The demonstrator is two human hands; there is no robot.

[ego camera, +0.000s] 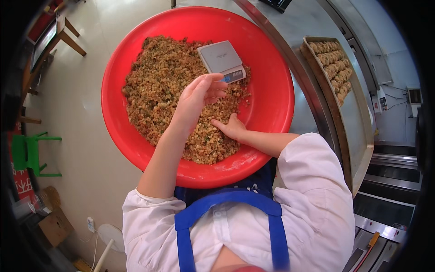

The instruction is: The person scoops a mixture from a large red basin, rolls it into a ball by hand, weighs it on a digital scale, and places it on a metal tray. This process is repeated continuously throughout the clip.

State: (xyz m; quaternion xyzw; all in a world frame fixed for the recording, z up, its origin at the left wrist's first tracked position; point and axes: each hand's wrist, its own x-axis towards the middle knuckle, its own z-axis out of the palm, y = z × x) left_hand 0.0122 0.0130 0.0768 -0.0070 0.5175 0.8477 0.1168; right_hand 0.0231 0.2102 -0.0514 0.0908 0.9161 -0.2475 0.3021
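Observation:
A wide red plastic basin (268,112) lies before me, holding a heap of crumbly brown mixture (163,85) with pale bits and green flecks. My left hand (202,90) is raised over the heap near the scale, its fingers bent and slightly apart; I see nothing in it. My right hand (232,127) rests at the heap's near right side. Its thumb and one finger show, while the other fingers are hidden in or behind the mixture. A digital kitchen scale (220,56) sits tilted on the mixture, its lit display partly covered by my left fingers.
Right of the basin, a metal baking tray (353,136) with rows of shaped brown pieces (331,68) stands on a steel worktop (300,20). A green plastic chair (32,153), a wooden table (63,29) and a cardboard box (55,226) are at the left.

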